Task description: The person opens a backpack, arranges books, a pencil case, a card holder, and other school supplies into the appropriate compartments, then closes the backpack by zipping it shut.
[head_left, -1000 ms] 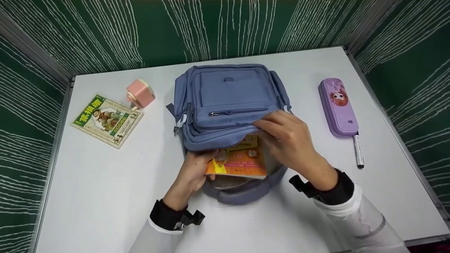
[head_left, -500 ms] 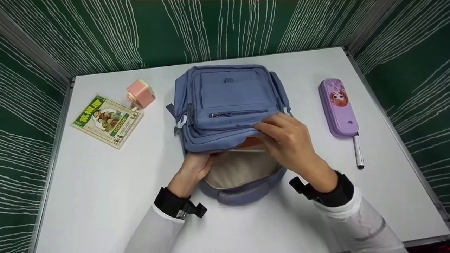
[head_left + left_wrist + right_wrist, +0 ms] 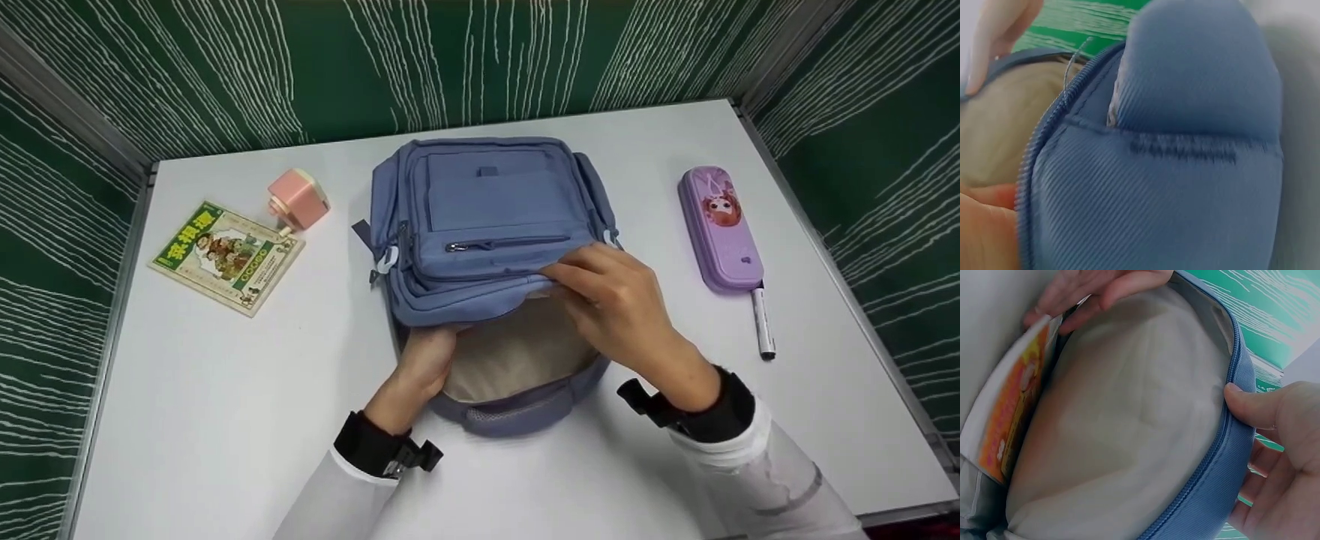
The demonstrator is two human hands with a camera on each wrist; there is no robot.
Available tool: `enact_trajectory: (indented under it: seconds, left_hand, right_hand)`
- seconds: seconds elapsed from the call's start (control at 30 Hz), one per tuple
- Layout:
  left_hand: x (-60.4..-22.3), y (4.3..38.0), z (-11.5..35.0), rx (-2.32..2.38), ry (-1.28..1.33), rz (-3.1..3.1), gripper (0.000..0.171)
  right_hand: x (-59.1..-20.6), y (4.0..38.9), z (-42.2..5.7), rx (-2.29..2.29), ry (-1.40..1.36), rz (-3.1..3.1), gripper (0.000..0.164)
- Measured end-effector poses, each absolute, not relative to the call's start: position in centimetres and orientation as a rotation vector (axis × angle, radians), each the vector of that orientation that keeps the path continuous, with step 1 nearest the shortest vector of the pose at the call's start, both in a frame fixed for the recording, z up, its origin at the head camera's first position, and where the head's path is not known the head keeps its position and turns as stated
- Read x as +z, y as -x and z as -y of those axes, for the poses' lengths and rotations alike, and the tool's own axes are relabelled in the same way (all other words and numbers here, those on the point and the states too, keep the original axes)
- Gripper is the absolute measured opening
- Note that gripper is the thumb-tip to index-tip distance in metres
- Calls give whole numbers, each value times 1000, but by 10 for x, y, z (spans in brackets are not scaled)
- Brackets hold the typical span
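Observation:
My right hand (image 3: 615, 300) pinches the zipped rim of the blue backpack (image 3: 487, 195) between thumb and fingers, lifting its front panel. The backpack lies on its back with the main compartment gaping and its beige lining (image 3: 1129, 399) showing. My left hand (image 3: 427, 360) reaches inside under the raised panel, its fingers hidden in the head view. In the right wrist view, the left hand (image 3: 1106, 292) has fairly straight fingers at the top edge of an orange book (image 3: 1013, 410), which lies inside against the back wall. Only the left hand's edge shows in the left wrist view, beside the zip.
On the white table (image 3: 225, 412), a green and cream booklet (image 3: 229, 259) lies left, with a pink pencil sharpener (image 3: 298, 199) touching its corner. At right are a purple pencil case (image 3: 721, 229) and a marker (image 3: 763, 322). Green walls (image 3: 480, 60) stand behind and at the sides.
The orange book has slid deeper into the backpack, out of the head view. My left hand has followed it inward under the panel. My right hand keeps its grip on the rim, almost still.

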State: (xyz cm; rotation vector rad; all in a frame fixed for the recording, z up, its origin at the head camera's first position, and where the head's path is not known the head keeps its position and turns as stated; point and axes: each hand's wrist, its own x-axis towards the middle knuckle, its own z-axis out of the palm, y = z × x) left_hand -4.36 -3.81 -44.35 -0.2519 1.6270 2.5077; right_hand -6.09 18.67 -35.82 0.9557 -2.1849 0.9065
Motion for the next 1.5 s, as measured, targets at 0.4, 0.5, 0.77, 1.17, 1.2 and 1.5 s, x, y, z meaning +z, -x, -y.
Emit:
enact_trajectory:
  seconds: [0.4,0.5,0.77,1.17,1.2,1.5]
  left_hand:
    - [-422,15,98,1985,-29,-1891,26]
    - [-416,21,124,1925,92,-2043,25]
    - [-422,65,209,1729,579,-2600,19]
    - [-457,121,287,1130,1104,-2654,77]
    - [-458,123,290,1103,1146,-2639,84]
    - [-462,133,306,1004,1290,-2433,126]
  right_hand:
    - [-370,50,-191,918,-927,2211,25]
    - [-375,47,-190,914,-936,2221,24]
    - [-391,37,-190,863,-998,2258,20]
    - [-406,29,-191,776,-1037,2300,19]
    - [-406,29,-191,775,-1042,2302,18]
    - [-411,28,-189,777,-1057,2306,17]
